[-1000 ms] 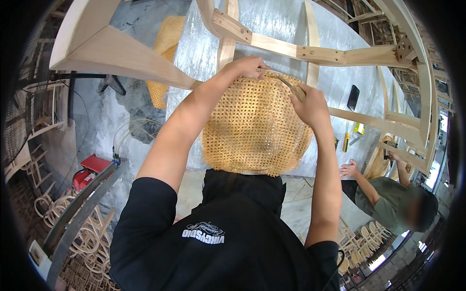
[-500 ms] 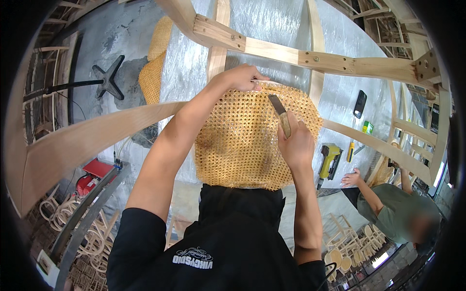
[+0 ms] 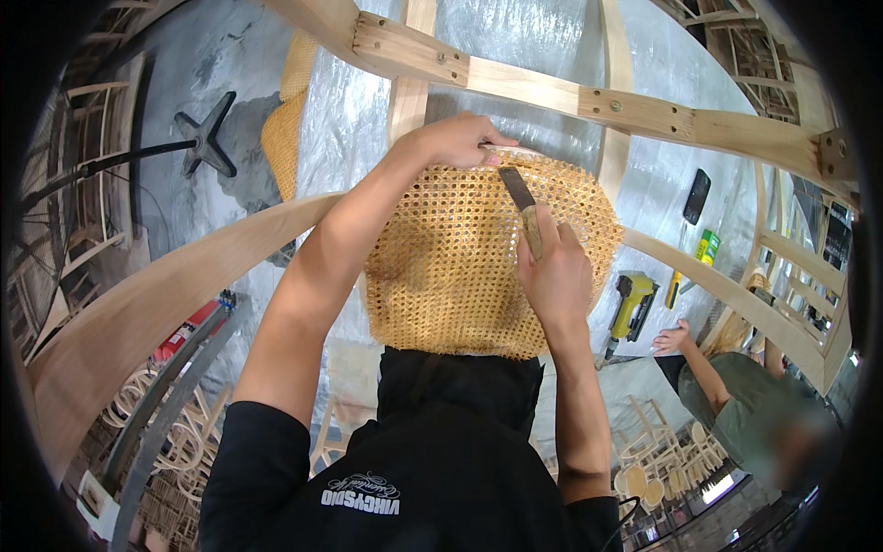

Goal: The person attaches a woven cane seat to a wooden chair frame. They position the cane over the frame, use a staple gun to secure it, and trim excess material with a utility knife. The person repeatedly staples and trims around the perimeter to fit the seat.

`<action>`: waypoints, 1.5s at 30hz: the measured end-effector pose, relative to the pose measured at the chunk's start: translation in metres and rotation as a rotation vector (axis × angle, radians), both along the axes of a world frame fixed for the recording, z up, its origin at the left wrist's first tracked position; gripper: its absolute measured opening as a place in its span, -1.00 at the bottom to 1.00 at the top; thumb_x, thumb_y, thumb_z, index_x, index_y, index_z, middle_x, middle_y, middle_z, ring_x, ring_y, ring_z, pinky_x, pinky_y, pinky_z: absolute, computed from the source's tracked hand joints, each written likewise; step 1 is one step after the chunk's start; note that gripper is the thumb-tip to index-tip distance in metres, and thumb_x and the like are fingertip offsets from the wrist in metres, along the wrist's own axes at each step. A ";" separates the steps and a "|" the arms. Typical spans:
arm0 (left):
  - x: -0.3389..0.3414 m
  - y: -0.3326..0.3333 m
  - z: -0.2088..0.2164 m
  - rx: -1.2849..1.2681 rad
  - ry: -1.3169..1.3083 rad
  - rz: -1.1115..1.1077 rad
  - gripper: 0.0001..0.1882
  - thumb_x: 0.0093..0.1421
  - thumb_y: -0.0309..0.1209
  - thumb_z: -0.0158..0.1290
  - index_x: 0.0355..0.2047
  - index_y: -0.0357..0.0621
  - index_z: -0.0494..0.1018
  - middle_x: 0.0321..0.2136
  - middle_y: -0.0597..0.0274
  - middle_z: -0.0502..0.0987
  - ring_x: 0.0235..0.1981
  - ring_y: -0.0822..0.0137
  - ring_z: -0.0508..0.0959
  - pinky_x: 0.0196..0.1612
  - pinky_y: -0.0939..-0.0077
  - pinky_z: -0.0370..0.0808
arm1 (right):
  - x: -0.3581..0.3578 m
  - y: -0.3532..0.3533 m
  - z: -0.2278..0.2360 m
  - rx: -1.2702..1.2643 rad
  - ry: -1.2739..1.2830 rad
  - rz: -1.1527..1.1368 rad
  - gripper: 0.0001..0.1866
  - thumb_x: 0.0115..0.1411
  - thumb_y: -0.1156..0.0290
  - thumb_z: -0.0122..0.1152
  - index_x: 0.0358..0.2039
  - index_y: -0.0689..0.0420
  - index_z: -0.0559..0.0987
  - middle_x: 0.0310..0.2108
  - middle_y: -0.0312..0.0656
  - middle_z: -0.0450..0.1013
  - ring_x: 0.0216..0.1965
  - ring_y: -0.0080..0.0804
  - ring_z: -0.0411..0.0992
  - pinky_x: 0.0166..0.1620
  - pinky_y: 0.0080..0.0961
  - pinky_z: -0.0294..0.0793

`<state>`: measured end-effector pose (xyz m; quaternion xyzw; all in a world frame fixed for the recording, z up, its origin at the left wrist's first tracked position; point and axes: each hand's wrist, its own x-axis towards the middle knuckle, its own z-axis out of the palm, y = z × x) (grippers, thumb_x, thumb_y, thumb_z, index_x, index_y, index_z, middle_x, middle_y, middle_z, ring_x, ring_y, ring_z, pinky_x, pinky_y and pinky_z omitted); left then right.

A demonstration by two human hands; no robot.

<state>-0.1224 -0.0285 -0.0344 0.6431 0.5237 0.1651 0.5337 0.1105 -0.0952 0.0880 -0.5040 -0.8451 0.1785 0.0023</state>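
Cane webbing (image 3: 460,267): right hand (image 3: 552,276) apparently grips knife (image 3: 521,204).

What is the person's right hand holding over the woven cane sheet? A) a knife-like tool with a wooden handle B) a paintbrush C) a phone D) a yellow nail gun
A: the right hand grips a wooden-handled blade tool whose tip points to the top edge of the woven cane sheet, next to the left hand.

One cane sheet (image 3: 478,267), one chisel (image 3: 522,210)
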 end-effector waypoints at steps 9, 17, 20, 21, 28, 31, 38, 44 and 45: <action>0.004 0.006 0.008 -0.044 0.037 -0.040 -0.54 0.28 -0.37 0.14 0.20 0.16 0.48 -0.08 -0.11 0.63 -0.11 -0.04 0.64 0.01 0.22 0.51 | -0.011 -0.004 -0.005 0.030 -0.091 0.015 -0.60 0.19 0.35 0.28 0.03 0.10 0.44 -0.43 0.02 0.46 -0.52 0.04 0.55 -0.48 -0.08 0.56; 0.015 -0.008 0.018 0.097 0.172 0.068 -0.63 0.28 -0.37 0.14 0.11 0.07 0.56 -0.09 -0.04 0.64 -0.03 -0.04 0.61 0.09 0.12 0.50 | -0.021 0.000 -0.001 0.088 -0.133 0.055 -0.76 0.19 0.41 0.25 -0.17 0.18 0.45 -0.49 0.03 0.50 -0.53 0.02 0.59 -0.52 -0.14 0.59; 0.030 -0.019 0.040 0.200 0.558 0.034 -0.72 0.22 -0.46 0.15 -0.05 -0.11 0.62 -0.20 -0.03 0.65 -0.11 -0.02 0.63 0.02 0.09 0.54 | -0.023 0.004 0.000 0.089 -0.145 0.072 -0.80 0.18 0.44 0.24 -0.22 0.22 0.46 -0.51 0.03 0.51 -0.51 0.00 0.61 -0.51 -0.18 0.61; 0.036 -0.026 0.043 0.279 0.631 0.073 -0.73 0.17 -0.49 0.16 -0.10 -0.16 0.61 -0.22 -0.03 0.65 -0.12 0.00 0.63 -0.01 0.09 0.54 | -0.024 0.004 0.002 0.083 -0.145 0.084 -0.81 0.18 0.45 0.23 -0.23 0.23 0.47 -0.52 0.04 0.51 -0.50 -0.01 0.62 -0.51 -0.20 0.62; 0.057 -0.055 0.050 0.532 0.813 0.166 -0.68 -0.02 -0.66 0.17 -0.19 -0.36 0.56 -0.21 -0.09 0.57 -0.04 0.03 0.57 -0.03 0.06 0.55 | -0.029 0.000 -0.002 0.073 -0.210 0.084 -0.85 0.18 0.54 0.13 -0.23 0.28 0.46 -0.50 0.08 0.52 -0.50 -0.02 0.62 -0.49 -0.24 0.64; 0.052 -0.052 0.047 0.537 0.722 0.206 -0.66 -0.03 -0.70 0.15 -0.17 -0.39 0.55 -0.19 -0.12 0.54 -0.04 0.00 0.54 -0.01 0.05 0.54 | -0.030 -0.002 -0.005 0.055 -0.204 0.064 -0.82 0.19 0.52 0.16 -0.20 0.27 0.44 -0.50 0.08 0.51 -0.50 0.00 0.61 -0.48 -0.20 0.63; 0.048 -0.057 0.036 0.590 0.556 0.284 -0.68 -0.01 -0.73 0.13 -0.18 -0.43 0.58 -0.28 -0.13 0.51 -0.12 -0.05 0.53 -0.04 0.11 0.53 | -0.035 -0.008 0.002 -0.073 -0.294 0.059 -0.52 0.20 0.55 0.11 0.13 0.41 0.35 -0.40 0.12 0.50 -0.46 -0.05 0.63 -0.47 -0.27 0.65; 0.038 -0.054 0.027 0.499 0.200 0.381 -0.63 -0.01 -0.75 0.17 -0.14 -0.34 0.62 -0.37 -0.07 0.49 -0.22 -0.03 0.51 -0.14 0.15 0.49 | -0.039 -0.013 0.004 -0.063 -0.367 0.069 -0.46 0.19 0.56 0.11 0.19 0.43 0.32 -0.40 0.10 0.49 -0.51 -0.10 0.62 -0.51 -0.28 0.64; 0.035 -0.054 0.025 0.500 0.167 0.370 -0.64 -0.02 -0.75 0.15 -0.15 -0.34 0.62 -0.35 -0.06 0.49 -0.22 -0.03 0.50 -0.13 0.14 0.48 | -0.040 -0.013 0.004 -0.054 -0.373 0.071 -0.46 0.19 0.56 0.11 0.19 0.43 0.32 -0.40 0.10 0.50 -0.52 -0.11 0.62 -0.51 -0.28 0.64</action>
